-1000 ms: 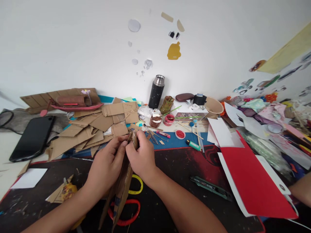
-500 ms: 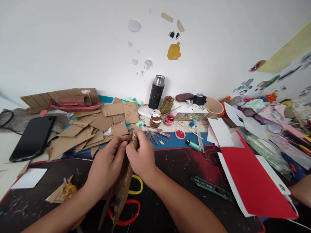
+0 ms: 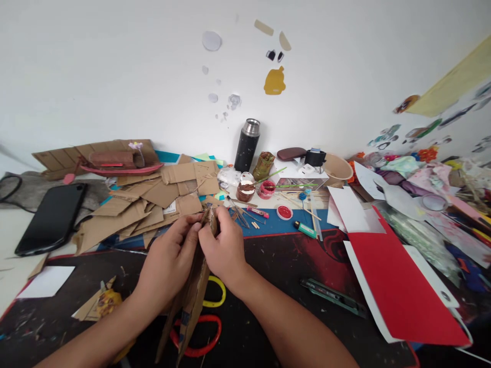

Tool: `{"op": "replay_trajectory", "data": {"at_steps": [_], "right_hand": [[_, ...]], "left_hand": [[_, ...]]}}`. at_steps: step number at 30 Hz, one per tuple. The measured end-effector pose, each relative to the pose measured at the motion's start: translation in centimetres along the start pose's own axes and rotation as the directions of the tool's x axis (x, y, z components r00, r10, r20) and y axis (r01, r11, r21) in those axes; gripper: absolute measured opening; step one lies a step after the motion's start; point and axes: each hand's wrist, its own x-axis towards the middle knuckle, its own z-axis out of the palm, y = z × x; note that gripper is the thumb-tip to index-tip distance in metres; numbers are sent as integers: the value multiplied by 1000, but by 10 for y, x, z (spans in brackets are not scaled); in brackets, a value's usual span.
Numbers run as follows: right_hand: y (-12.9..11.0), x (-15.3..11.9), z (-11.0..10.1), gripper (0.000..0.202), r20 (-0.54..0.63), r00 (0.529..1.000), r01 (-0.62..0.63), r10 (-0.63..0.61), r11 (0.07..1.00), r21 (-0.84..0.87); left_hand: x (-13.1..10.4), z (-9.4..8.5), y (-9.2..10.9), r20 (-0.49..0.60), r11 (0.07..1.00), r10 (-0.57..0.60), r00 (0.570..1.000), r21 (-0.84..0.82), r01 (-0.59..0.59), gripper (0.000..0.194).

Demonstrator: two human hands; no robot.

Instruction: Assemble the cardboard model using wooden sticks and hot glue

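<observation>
Both hands meet at the upper end of a folded brown cardboard piece point(image 3: 195, 296), which hangs down toward the near edge of the view. My left hand point(image 3: 166, 258) pinches its left side, thumb and fingers together. From the right, my right hand point(image 3: 224, 245) grips the same end with curled fingers. The cardboard's two long flaps stand slightly apart below the hands. Under it lie scissors with a yellow loop point(image 3: 223, 292) and a red loop point(image 3: 219, 332); their blades are hidden.
Cardboard scraps point(image 3: 153, 199) are heaped behind the hands. A black flask point(image 3: 246, 148), paint jars point(image 3: 266, 189) and a glue stick point(image 3: 306, 229) stand or lie farther back. A cutter point(image 3: 333, 297) and red sheet point(image 3: 402, 286) lie right, a phone point(image 3: 51, 217) left.
The part of another person's arm at the right edge has gone out of view. My hands and the cardboard have barely moved.
</observation>
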Motion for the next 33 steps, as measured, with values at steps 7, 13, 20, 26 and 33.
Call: {"op": "replay_trajectory", "data": {"at_steps": [7,13,20,26,33], "right_hand": [[1,-1,1,16,-8,1000,4,-4,1000,-4],[0,-1,0,13,2,1000,-11,11,1000,2],[-1,-1,0,14,-14,1000,7,-7,1000,-12],[-2,-1,0,14,-14,1000,12,-13,1000,-22],[-1,-1,0,15,-25,999,28,-28,1000,-13]], "left_hand": [[-1,-1,-1,-5,1000,7,1000,10,-7,43],[0,-1,0,-5,1000,-2,1000,-2,2,44],[0,-1,2,-12,1000,9,1000,15,-9,43],[0,-1,2,-7,1000,3,1000,15,-3,43],[0,-1,0,-14,1000,14,1000,23,-14,43]]}}
